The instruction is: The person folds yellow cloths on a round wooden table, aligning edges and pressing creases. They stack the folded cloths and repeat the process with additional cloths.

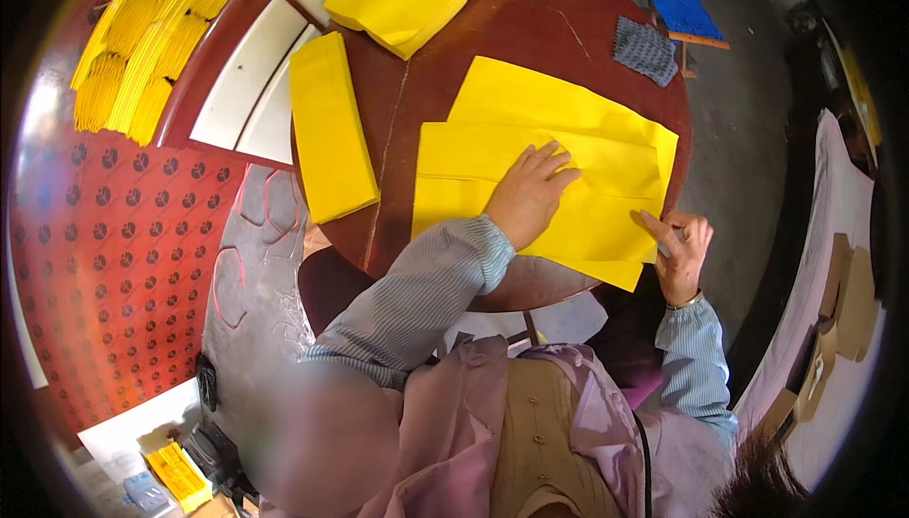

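While the left hand [528, 198] presses flat and open on the yellow paper sheet [578, 187], the right hand [680, 251] pinches its lower-right edge; uneven pulling could skew the fold.

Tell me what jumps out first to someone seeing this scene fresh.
Bright yellow paper sheets spread across a round dark-red table dominate the middle; the left hand presses flat on them while the right hand pinches their near right edge. A neat stack of folded yellow paper lies to the left, and a red patterned wall fills the left side.
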Demonstrator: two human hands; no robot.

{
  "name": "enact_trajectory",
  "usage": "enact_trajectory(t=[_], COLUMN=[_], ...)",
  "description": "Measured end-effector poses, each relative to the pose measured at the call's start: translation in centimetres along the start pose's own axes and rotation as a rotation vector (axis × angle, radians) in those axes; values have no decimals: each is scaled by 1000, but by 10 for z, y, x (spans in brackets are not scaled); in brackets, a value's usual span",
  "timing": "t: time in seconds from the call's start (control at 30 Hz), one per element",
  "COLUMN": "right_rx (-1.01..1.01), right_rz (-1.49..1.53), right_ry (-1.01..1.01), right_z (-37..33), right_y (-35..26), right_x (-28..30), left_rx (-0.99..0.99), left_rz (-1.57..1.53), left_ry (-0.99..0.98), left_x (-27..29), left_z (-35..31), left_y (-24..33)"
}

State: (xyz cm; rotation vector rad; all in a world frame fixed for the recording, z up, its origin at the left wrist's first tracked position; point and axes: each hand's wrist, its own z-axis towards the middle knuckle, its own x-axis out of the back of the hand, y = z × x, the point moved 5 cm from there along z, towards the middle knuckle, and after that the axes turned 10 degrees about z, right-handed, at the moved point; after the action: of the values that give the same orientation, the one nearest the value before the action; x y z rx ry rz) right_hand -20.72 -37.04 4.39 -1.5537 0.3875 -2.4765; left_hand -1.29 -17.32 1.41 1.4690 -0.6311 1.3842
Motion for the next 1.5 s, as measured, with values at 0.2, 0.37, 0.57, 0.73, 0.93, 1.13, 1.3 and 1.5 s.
enact_trajectory(t=[0.2, 0.37, 0.57, 0.73, 0.93, 1.13, 1.3, 1.5], right_rx=[186, 108, 36, -109, -363, -433, -738, -726], right_rz=[86, 260, 291, 422, 592, 684, 917, 776], right_ry=[-112, -243, -252, -303, -241, -163, 38, 174], right_z=[31, 38, 36, 38, 31, 27, 14, 19], right_y=[-1, 11, 15, 25, 47, 58, 63, 49], right_x=[-14, -21, -21, -21, -23, -31, -44, -45], left_rx=[-48, -23, 88, 115, 173, 489, 622, 618], left_rz=[-99, -251, -288, -327, -648, -523, -632, -641], left_ry=[17, 78, -15, -92, -10, 118, 274, 282], left_x=[9, 46, 73, 70, 66, 54, 31, 35], left_z=[-3, -51, -99, -110, -115, -110, -110, -110], left_y=[-8, -80, -122, -126, -144, -135, -141, -138])
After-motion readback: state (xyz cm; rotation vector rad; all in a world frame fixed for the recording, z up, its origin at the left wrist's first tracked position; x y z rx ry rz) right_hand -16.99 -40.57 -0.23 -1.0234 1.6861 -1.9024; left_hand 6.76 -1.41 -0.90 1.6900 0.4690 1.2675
